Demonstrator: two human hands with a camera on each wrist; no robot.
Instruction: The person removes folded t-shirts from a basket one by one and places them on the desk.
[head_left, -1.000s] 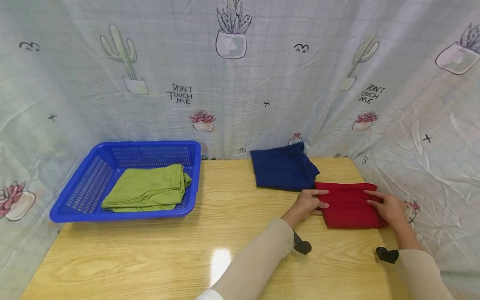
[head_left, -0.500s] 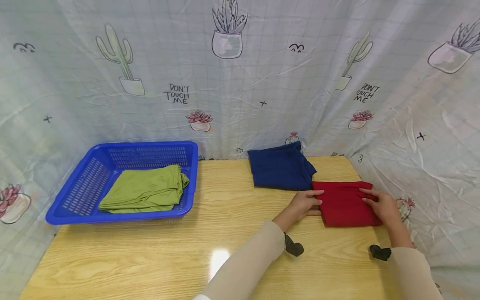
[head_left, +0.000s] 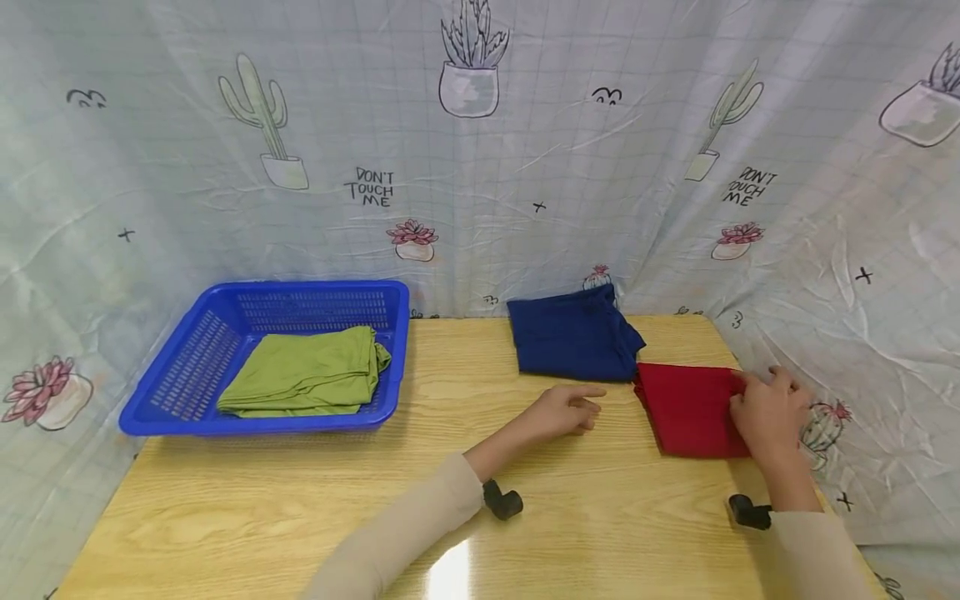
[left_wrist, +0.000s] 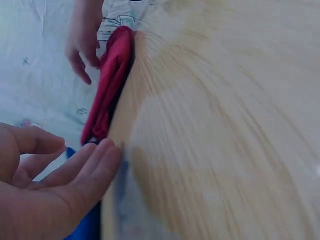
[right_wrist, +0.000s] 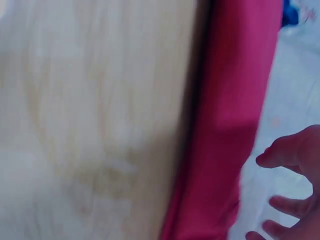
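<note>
A folded red cloth [head_left: 686, 408] lies flat on the table's right side. My right hand [head_left: 774, 414] hovers over its right edge in the head view. The right wrist view has that hand's fingers [right_wrist: 282, 157] spread and loosely bent beside the red fabric [right_wrist: 232, 115], with nothing between them. My left hand [head_left: 564, 410] is left of the red cloth, apart from it, holding nothing. Its fingers [left_wrist: 95, 165] are relaxed in the left wrist view. Behind the red cloth, its near corner close by, rests a folded navy blue cloth [head_left: 570, 337].
A blue plastic basket [head_left: 258, 427] with slotted walls stands at the table's back left. Inside it lies a folded green cloth [head_left: 307, 371]. A cactus-print curtain [head_left: 480, 167] borders the wooden table [head_left: 585, 517] at the back and sides.
My left hand has released the red cloth's left edge and moved left. The right hand has come off the cloth's top, its fingers now raised at the right edge. The red cloth stays put.
</note>
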